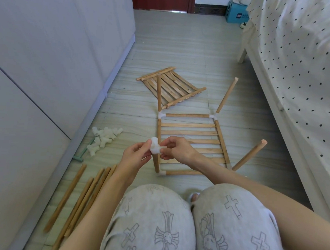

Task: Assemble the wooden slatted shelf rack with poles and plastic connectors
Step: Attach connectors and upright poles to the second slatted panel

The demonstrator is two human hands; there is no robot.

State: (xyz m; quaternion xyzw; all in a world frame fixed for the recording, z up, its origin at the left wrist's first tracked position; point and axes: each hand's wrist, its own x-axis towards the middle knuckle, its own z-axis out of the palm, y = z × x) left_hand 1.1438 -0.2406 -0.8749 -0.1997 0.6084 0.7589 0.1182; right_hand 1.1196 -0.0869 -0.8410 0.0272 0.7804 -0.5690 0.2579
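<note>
The white plastic connector [155,148] sat at the top of the near-left upright pole [156,163] of the half-built rack [191,143], which stood on the floor [182,50] between the cabinet front [49,63] and the bed [295,64]. It looked light and hard, with smooth sides that could slip under a pinch (so a hold across its stubby sockets seemed safer than one on the rounded body). The pole looked stiff and slim, and the push-fit would likely need a straight press down its axis rather than a twist from the side.

The left hand [135,154] came in from the left with thumb and fingertips pinched on the connector's left side, wrist bent slightly upward. The right hand [178,149] reached across from the right, fingers curled and pinching the connector's right socket, forearm lying low over the slats.

Spare connectors [105,139] lay heaped by the cabinet's foot, loose poles [81,196] lay along the floor's left edge, and a second slatted panel [171,86] rested farther off.
</note>
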